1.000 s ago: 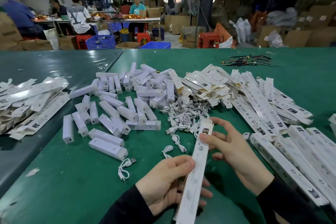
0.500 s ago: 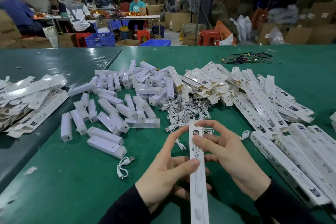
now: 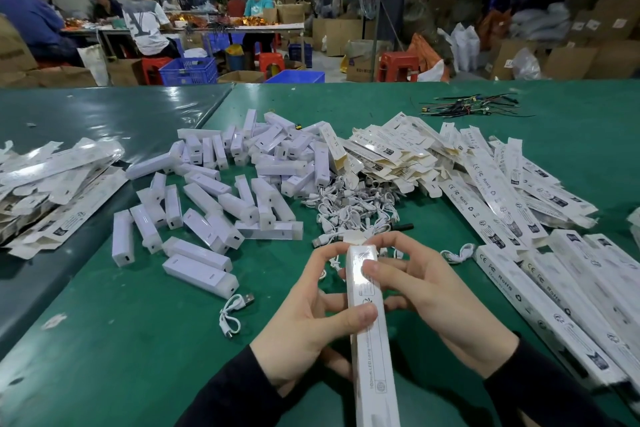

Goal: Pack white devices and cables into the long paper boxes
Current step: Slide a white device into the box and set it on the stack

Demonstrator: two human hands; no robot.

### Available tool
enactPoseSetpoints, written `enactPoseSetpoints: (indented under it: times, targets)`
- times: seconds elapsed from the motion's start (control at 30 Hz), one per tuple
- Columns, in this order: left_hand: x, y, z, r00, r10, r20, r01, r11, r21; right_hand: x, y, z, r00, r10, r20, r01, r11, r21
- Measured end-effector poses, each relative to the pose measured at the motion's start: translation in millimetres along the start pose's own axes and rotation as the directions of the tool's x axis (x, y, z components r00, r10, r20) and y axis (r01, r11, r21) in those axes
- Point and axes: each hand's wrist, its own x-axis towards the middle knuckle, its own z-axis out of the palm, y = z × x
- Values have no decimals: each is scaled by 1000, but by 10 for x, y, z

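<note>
At the far left of my green-covered worktable (image 3: 104, 340), a heap of flattened white paper box sleeves (image 3: 52, 184) lies on the darker sheet; just right of it, the white rectangular plastic devices (image 3: 221, 198) sprawl in a loose scatter, with one short white USB cable (image 3: 232, 315) lying apart on the green in front of them. Near the centre, my left hand (image 3: 311, 329) in its black sleeve grips the long white printed paper box (image 3: 369, 326) that I hold lengthwise above the table, thumb pressed on the top face and fingers curled round the side, the forefinger reaching toward the far end. Behind the box's far end sits a tangle of coiled white cables (image 3: 353, 215). My right hand (image 3: 436, 298) pinches the same box from the other side, thumb flat on its glossy top near the far end and fingers wrapped beneath. Further right, flat printed box sleeves (image 3: 398, 152) are piled high, and closer to me long white paper boxes (image 3: 540, 305) lie in a row along the table's right edge. At the back right, a bundle of thin dark wires (image 3: 467, 106) rests on the green
</note>
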Motion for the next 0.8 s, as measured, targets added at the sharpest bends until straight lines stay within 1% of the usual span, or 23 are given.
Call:
enactPoseSetpoints:
  times: [0.1, 0.17, 0.27, 0.33, 0.43, 0.5, 0.67, 0.8]
  targets:
    - [-1, -7, -7, 1000, -27, 1, 27, 1000, -1, 6, -8, -10, 1000, 3, 7, -3, 1000, 2]
    - [-8, -1, -11, 999, -43, 10, 43, 999, -2, 8, -16, -15, 1000, 3, 25, -3, 1000, -26]
    - [-17, 14, -10, 999, -42, 12, 42, 999, 7, 9, -12, -24, 999, 2, 38, -1, 999, -47]
    - [-11, 28, -7, 999, -43, 4, 43, 999, 12, 20, 0, -20, 1000, 18, 13, -18, 999, -27]
    - [-8, 37, 4, 999, -49, 2, 49, 999, 14, 49, 21, -9, 994, 63, -89, -61, 998, 25]
    - [-7, 34, 13, 999, -51, 2, 51, 999, 9, 64, 21, -23, 987, 101, -126, -95, 994, 51]
    - [-12, 40, 7, 998, -55, 42, 56, 997, -45, 71, 24, -48, 976, 187, -115, -167, 972, 167]
    - [-14, 45, 6, 997, -62, 53, 63, 998, -16, 74, 53, -45, 972, 200, -125, -175, 967, 186]
